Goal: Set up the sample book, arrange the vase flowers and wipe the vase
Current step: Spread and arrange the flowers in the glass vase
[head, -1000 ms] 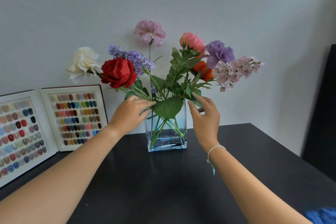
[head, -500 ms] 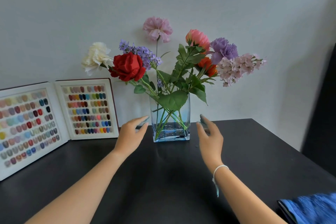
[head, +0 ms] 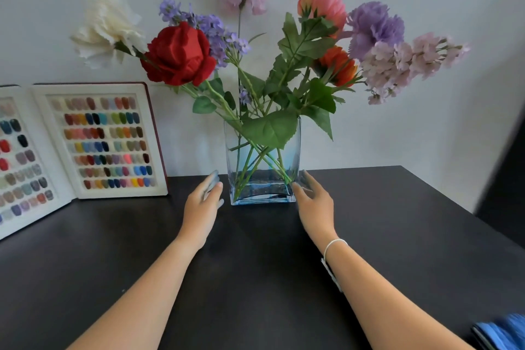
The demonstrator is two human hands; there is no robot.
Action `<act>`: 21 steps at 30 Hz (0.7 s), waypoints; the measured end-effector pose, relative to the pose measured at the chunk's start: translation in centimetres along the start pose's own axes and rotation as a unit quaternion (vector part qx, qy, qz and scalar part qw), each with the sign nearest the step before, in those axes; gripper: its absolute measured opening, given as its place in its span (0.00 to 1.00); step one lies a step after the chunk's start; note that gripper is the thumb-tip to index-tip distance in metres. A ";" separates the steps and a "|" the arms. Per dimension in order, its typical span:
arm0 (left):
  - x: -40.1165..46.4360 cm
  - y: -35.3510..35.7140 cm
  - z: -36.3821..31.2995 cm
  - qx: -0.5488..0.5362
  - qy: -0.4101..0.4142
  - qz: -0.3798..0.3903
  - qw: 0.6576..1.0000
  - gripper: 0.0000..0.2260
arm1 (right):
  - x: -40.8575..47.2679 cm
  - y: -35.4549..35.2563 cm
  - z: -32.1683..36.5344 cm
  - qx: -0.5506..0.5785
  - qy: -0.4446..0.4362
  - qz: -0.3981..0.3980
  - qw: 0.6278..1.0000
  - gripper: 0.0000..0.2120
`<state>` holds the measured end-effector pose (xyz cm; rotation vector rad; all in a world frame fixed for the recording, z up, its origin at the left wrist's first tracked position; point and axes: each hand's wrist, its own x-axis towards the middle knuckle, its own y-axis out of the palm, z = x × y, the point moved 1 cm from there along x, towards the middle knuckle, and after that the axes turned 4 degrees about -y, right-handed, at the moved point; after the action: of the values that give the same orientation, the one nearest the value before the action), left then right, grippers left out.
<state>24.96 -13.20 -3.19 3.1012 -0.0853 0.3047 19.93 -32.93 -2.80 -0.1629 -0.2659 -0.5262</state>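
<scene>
A clear blue-tinted square glass vase [head: 289, 159] stands at the back of the black table [head: 255, 278], holding flowers: a red rose [head: 179, 54], white, pink, purple, lilac and orange blooms with green leaves. My left hand [head: 203, 203] is open just left of the vase base, fingers apart and close to the glass. Just right of the base, my right hand [head: 314, 202] is open too, its fingertips at the lower corner. The open sample book [head: 93, 142] of coloured nail tips leans against the wall on the left.
A blue cloth [head: 502, 331] lies at the table's near right corner. A dark object [head: 508, 179] stands past the table's right edge. A pale wall runs right behind the vase and book.
Both hands have dropped from the leaves at the vase mouth down to either side of the vase base. The view has moved closer to the vase.
</scene>
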 end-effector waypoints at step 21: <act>-0.9 0.8 0.0 0.012 -0.016 0.072 0.997 0.19 | 1.8 -0.2 -1.3 0.017 0.008 0.013 1.000 0.20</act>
<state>23.98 -13.99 -3.35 3.1310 -0.3085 0.2606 21.58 -34.28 -3.49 -0.1285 -0.2570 -0.4974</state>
